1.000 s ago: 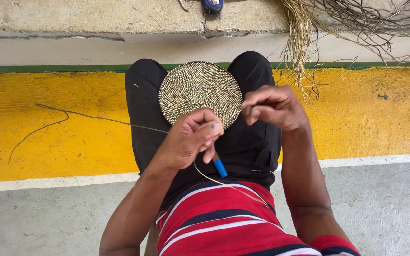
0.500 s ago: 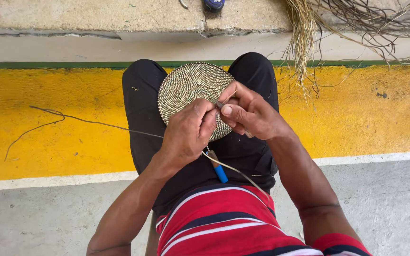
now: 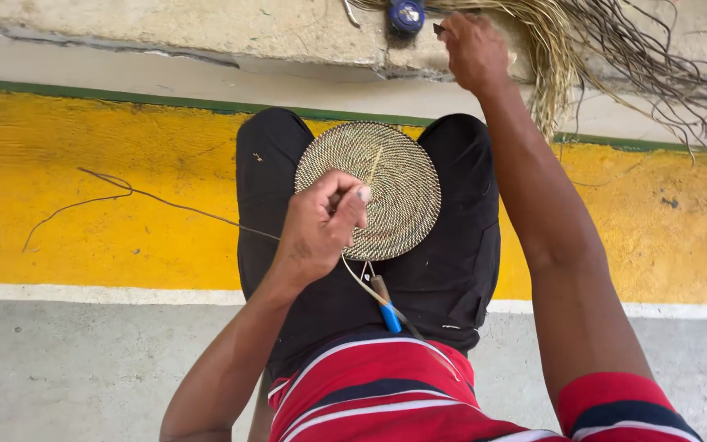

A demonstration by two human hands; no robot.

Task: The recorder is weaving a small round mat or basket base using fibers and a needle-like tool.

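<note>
Starting at the bottom of the frame: red striped shirt (image 3: 386, 393), black shorts (image 3: 443, 270) above it, and a small tool with a blue handle (image 3: 388, 313) lying loose on the lap, just below the coiled woven disc (image 3: 378, 190). The disc sits flat on the thighs, dead centre of the picture.

The left hand (image 3: 319, 229) is closed over the disc's lower left edge, thumb and fingers pinching a thin strand (image 3: 165, 202) against the rim. That strand trails off to the left across the yellow painted band (image 3: 100, 237) on the floor.

The right hand (image 3: 472, 51) is way up at the top of the frame, reaching to the bundle of dry fibre (image 3: 583, 49) on the concrete ledge (image 3: 206, 29). It looks curled, but I can't tell if it has closed on anything or is only touching.

What could go wrong, as I see it: only one hand pins the disc, so a tug on the bundle could shift the lap and slide it off. If that pinch slackens, the last coil could loosen. The blue tool could roll off the shorts too. The trailing strand could snag on the rough floor.

In the way: a round blue object (image 3: 407, 15) sits right beside the reaching hand, and the fibres look tangled, so pulling one free may drag others.
</note>
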